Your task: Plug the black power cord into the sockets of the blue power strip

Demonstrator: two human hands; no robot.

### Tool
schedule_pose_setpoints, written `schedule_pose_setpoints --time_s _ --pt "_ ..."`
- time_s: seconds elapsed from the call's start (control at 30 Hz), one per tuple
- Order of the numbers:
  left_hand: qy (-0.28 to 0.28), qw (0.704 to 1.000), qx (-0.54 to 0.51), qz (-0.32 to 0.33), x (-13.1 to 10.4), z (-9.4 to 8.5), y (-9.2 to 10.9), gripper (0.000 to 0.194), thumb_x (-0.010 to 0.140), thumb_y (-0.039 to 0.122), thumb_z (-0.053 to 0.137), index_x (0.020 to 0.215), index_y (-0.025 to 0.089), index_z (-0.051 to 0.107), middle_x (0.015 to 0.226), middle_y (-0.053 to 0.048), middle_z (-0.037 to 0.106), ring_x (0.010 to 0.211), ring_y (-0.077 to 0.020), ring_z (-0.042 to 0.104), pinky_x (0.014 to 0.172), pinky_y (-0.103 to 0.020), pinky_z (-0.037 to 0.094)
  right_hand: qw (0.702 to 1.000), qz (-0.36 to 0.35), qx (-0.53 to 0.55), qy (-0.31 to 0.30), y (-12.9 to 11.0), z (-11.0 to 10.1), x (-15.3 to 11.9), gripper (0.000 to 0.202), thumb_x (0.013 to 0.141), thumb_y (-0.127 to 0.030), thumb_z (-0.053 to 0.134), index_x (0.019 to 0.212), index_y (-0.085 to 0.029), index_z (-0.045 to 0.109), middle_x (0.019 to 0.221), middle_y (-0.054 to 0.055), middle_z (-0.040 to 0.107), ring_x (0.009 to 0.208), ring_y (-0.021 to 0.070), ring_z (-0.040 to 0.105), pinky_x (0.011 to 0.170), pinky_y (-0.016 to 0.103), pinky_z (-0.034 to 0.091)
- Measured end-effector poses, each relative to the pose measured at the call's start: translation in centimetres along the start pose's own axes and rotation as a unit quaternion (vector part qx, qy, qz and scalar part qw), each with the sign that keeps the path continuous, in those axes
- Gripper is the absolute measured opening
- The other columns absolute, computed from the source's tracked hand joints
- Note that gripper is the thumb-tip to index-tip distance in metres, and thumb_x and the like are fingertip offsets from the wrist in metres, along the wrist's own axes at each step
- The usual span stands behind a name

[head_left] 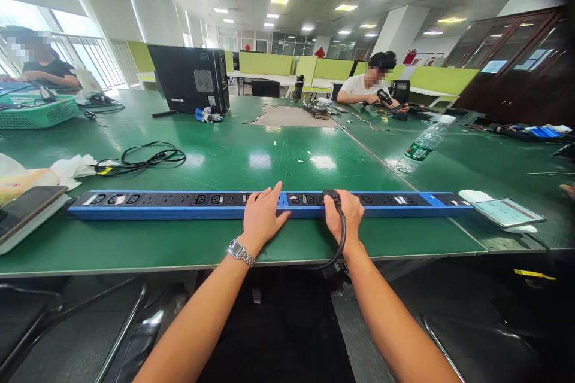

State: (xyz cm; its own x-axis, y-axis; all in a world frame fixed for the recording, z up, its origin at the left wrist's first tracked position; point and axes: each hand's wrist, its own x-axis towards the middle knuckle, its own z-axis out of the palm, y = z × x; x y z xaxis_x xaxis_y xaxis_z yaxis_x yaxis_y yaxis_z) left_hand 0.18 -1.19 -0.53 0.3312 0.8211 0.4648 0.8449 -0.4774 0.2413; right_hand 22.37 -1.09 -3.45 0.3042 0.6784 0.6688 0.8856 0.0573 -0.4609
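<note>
A long blue power strip (pixel 171 213) with black sockets lies lengthwise along the near edge of the green table. My left hand (pixel 263 215), with a metal watch (pixel 241 252) at the wrist, rests on the strip near its middle, fingers and thumb apart. To the right, my right hand (pixel 344 215) is closed on a black plug (pixel 331 195) at the strip's sockets. How far the plug sits in a socket is hidden. Its thick black cable (pixel 342 236) curves down over the table edge.
At the left are a phone (pixel 29 209), a coiled cable (pixel 155 155) and a green basket (pixel 38 112). A computer case (pixel 191 81) stands behind. A tilted bottle (pixel 424 146) and a tablet (pixel 510 213) are at right. Two people sit farther off.
</note>
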Motion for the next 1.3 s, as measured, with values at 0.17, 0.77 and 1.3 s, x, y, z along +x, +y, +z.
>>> schedule_pose_setpoints --time_s 0.17,0.77,1.3 --pt "0.006 1.0 0.002 0.002 0.0 0.1 -0.1 0.069 0.088 0.04 0.063 0.146 0.017 0.035 0.131 -0.013 0.063 0.129 -0.024 0.053 0.107 -0.041 0.035 0.999 0.01 0.0 -0.033 0.4 -0.4 0.2 0.03 0.088 -0.044 0.046 0.095 -0.021 0.063 0.1 0.01 0.069 0.097 0.0286 0.055 0.087 0.042 0.039" --pt "0.021 1.0 0.014 0.01 -0.1 0.2 -0.1 0.064 0.088 0.04 0.062 0.144 0.02 0.039 0.136 -0.012 0.06 0.127 -0.0247 0.054 0.107 -0.042 0.036 0.995 -0.078 -0.022 -0.066 0.9 -0.5 0.3 0.031 0.09 -0.045 0.048 0.103 -0.02 0.062 0.105 0.009 0.068 0.1 0.0277 0.055 0.092 0.042 0.037" --pt "0.02 1.0 0.008 0.011 -0.1 0.2 0.0 0.063 0.088 0.039 0.062 0.144 0.021 0.04 0.136 -0.011 0.061 0.127 -0.0247 0.054 0.107 -0.042 0.036 0.999 -0.032 -0.002 -0.011 1.3 0.7 -0.4 0.037 0.083 -0.055 0.056 0.101 -0.022 0.056 0.115 0.011 0.064 0.109 0.0302 0.054 0.096 0.045 0.036"
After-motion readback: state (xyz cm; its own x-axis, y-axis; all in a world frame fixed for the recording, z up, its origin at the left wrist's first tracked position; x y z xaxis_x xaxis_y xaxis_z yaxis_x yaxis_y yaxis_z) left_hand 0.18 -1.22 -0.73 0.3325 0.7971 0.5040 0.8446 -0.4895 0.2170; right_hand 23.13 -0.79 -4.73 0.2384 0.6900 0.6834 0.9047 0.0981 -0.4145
